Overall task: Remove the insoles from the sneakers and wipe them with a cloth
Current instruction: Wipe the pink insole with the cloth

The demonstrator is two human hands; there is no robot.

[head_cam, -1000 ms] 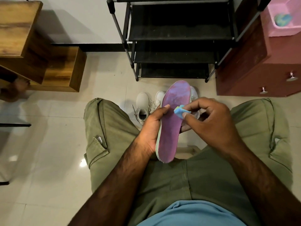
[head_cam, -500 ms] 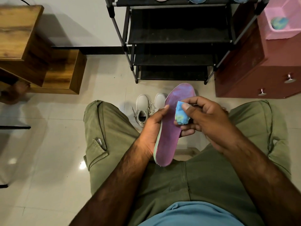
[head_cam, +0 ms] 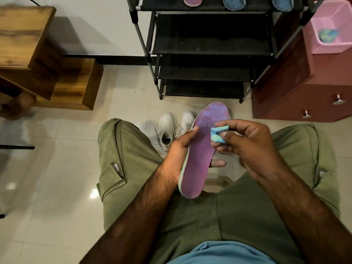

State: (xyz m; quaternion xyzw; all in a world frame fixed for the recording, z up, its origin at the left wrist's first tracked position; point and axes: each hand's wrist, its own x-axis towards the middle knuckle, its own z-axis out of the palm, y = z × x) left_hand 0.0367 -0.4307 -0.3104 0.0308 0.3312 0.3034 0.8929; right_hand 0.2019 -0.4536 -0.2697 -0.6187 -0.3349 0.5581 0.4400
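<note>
In the centre of the frame the left hand (head_cam: 177, 155) clasps the purple insole (head_cam: 200, 155), its long axis pointing up toward the rack (head_cam: 209, 46). The grip of the right hand (head_cam: 251, 147) pinches the blue cloth (head_cam: 219, 135) at the insole's right edge.

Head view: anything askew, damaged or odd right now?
Nothing stands out. The left hand holds the long purple insole, the right hand pinches the crumpled blue-green cloth on it, and the white lace-up sneakers stand upright.
</note>
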